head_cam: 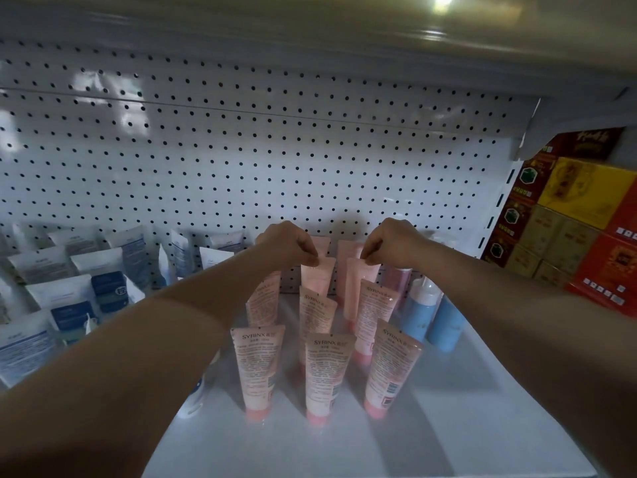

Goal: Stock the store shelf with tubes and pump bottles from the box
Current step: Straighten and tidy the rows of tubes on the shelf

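Deep on the shelf (pixel 431 426), left hand (pixel 287 241) and right hand (pixel 393 241) each pinch a rear pink tube's (pixel 319 276) top crimp; risk: forearms crossing front tubes (pixel 329 374) could topple those cap-down rows.

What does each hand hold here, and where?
Left hand pinches a pink tube by its top crimped edge; right hand pinches the neighbouring tube likewise.

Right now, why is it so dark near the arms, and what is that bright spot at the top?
Head view: a ceiling light glares at the top edge; the shelf above shades the arms. The pink tubes cast long shadows toward the camera on the white shelf. The wide lens bends the pegboard lines.
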Demonstrator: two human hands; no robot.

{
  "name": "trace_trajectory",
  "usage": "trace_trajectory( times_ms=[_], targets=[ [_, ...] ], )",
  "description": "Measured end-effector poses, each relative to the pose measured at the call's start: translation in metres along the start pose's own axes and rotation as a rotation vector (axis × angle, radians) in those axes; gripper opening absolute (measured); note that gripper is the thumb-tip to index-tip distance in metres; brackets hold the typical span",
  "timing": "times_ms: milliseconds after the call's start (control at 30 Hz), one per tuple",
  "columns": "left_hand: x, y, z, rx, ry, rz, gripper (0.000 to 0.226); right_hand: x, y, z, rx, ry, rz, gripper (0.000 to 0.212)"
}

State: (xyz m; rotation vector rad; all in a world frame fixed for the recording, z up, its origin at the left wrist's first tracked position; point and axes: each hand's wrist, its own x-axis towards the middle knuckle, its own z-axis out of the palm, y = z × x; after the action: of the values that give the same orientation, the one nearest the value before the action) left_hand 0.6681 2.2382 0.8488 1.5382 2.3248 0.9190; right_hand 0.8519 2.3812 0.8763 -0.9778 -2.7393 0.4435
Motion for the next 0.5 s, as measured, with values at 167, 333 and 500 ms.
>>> trace_trajectory(
  times_ms=[167, 333, 500],
  targets=[
    [-0.002, -0.001, 0.000, -0.008, -0.008, 0.008, 0.011, 0.000, 0.000, 0.001, 0.023, 0.004, 0.020, 0.014],
    [-0.004, 0.000, 0.001, 0.027, 0.018, 0.014, 0.013, -0.007, -0.002, -0.001, 0.074, 0.070, 0.010, 0.009],
    [-0.010, 0.007, -0.006, -0.010, 0.105, 0.010, 0.021, -0.024, -0.005, -0.011, 0.100, 0.085, -0.004, 0.011]
  ],
)
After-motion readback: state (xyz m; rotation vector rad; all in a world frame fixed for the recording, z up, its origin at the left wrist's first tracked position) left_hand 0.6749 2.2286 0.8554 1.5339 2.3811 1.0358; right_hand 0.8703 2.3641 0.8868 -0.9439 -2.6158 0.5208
